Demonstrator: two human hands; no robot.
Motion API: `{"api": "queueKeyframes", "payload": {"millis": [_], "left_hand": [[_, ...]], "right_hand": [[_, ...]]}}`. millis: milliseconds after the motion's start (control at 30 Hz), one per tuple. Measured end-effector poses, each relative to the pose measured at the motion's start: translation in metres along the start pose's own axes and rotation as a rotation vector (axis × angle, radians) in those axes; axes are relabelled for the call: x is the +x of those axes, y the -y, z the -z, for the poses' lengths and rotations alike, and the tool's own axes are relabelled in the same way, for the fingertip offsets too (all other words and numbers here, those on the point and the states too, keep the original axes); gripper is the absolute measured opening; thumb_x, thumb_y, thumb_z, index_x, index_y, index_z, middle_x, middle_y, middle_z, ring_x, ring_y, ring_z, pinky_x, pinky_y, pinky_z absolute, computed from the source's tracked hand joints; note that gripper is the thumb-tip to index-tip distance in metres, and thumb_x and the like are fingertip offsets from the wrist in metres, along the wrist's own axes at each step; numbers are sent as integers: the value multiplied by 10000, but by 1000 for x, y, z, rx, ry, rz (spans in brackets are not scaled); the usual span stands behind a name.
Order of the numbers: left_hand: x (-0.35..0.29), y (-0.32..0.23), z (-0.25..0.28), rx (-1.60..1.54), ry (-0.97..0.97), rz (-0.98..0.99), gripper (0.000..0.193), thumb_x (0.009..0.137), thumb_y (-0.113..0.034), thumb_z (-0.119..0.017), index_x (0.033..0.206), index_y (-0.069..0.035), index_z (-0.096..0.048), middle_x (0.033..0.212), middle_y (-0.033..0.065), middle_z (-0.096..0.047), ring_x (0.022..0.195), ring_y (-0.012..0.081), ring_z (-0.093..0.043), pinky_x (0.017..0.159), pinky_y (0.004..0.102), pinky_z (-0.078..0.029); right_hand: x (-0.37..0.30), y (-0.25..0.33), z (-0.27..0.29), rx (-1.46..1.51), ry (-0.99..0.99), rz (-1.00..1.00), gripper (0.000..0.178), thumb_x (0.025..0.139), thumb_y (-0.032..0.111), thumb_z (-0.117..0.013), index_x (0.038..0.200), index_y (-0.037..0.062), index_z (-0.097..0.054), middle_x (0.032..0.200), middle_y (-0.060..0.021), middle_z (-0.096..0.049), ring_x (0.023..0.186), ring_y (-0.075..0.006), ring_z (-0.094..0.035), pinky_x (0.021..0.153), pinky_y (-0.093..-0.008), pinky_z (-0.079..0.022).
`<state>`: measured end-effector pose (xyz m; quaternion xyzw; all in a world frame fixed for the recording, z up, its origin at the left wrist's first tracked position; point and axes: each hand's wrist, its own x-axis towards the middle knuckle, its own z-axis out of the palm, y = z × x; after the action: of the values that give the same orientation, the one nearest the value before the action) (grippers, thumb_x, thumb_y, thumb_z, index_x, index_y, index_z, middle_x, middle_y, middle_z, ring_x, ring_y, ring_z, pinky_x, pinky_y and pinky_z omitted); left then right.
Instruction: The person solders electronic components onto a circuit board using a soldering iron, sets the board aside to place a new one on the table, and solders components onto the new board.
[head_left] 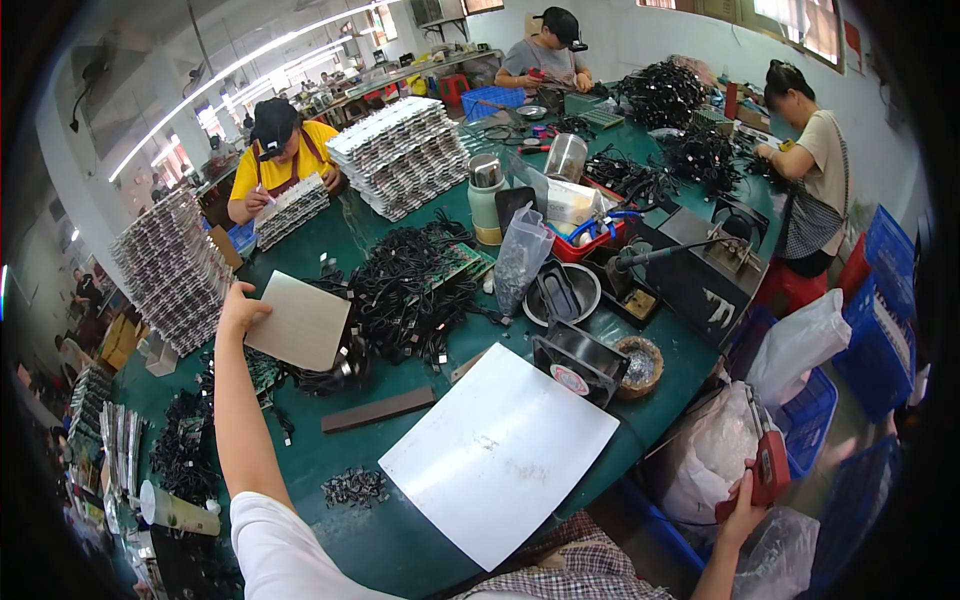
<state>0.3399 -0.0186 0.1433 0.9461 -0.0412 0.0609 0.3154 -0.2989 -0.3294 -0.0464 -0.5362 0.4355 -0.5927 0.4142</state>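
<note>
- From where I stand, the person's left hand (238, 312) has its fingers clamped on the edge of a pale square panel (303, 325), thumb lying over its face; some fingers are hidden behind.
- That panel is held tilted above the green tabletop (335, 452), just in front of a heap of black cables (405, 285).
- Off the right side of the table, the right hand (740, 515) has its fingers closed around a red gun-shaped hand tool (770, 468), near a clear plastic bag (700, 465).
- Between the two hands lies a large white sheet (500, 450), smudged near its middle.
- A dark flat bar (378, 409) and a small pile of black parts (354, 487) sit left of the sheet.
- A black square-framed fan (575, 362) stands at the sheet's far edge, near a metal bowl (594, 290).
- Across the table, a co-worker in yellow (318, 135) bends beside tall stacks of boards (398, 155).
</note>
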Motion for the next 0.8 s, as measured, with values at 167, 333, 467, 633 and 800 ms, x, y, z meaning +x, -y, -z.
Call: {"api": "queueKeyframes", "payload": {"millis": [167,333,467,633,800], "left_hand": [[-20,0,-18,-219,502,-105,350,634,-65,-737,952,25,-624,849,88,-643,741,183,-608,681,333,-483],[-38,-25,5,-219,243,-268,264,612,-21,-717,856,42,-639,741,92,-644,611,182,-605,604,309,-492],[-77,-84,75,-57,305,-562,202,688,-74,-675,843,51,-638,729,69,-643,636,134,-601,608,278,-480],[-150,-137,123,141,435,-980,257,678,-91,-671,896,31,-607,756,22,-611,743,72,-521,704,258,-432],[-190,-169,87,39,864,-1153,261,727,-137,-679,911,36,-613,748,48,-628,702,59,-525,661,242,-445]], "right_hand": [[-7,10,-2,-23,10,-6,288,846,38,-531,1121,-30,-479,980,-99,-585,575,-72,-487,514,-199,-395],[-12,19,-3,13,27,52,245,863,63,-533,1086,-33,-503,963,-80,-587,570,-53,-451,502,-191,-359],[-9,21,7,51,52,41,229,859,49,-533,1070,-36,-509,955,-80,-589,565,-48,-456,490,-188,-355],[-13,33,0,125,53,60,261,853,45,-536,1099,-29,-492,996,-81,-582,579,-58,-460,511,-193,-365],[-11,31,25,35,-118,123,261,860,85,-537,1088,-40,-513,855,-51,-587,540,-53,-431,498,-190,-359]]}}
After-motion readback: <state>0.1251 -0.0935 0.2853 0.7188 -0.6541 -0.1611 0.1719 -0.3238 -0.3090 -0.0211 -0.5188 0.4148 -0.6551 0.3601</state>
